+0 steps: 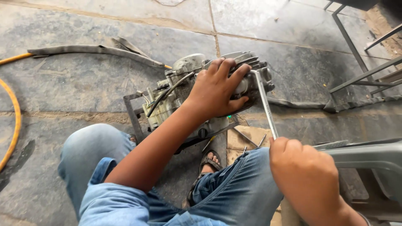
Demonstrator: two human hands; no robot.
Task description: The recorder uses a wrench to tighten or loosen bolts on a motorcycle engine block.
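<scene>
A grey motorcycle engine (pixel 184 83) stands on a small metal stand (pixel 134 113) on the stone floor. My left hand (pixel 217 90) lies flat on top of the engine's finned cylinder and grips it. My right hand (pixel 307 178), low at the right, is closed around the handle of a long silver wrench (pixel 265 104). The wrench slants up and left, and its far end sits on the right side of the engine near my left fingers. My knees in blue jeans frame the engine.
A yellow hose (pixel 14 121) curves along the left. A grey rubber strip (pixel 96 50) lies behind the engine. A metal frame (pixel 356 58) stands at the upper right, a grey plastic chair (pixel 368 157) at the right. My sandalled foot (pixel 208 161) rests beside loose bolts on cardboard (pixel 247 138).
</scene>
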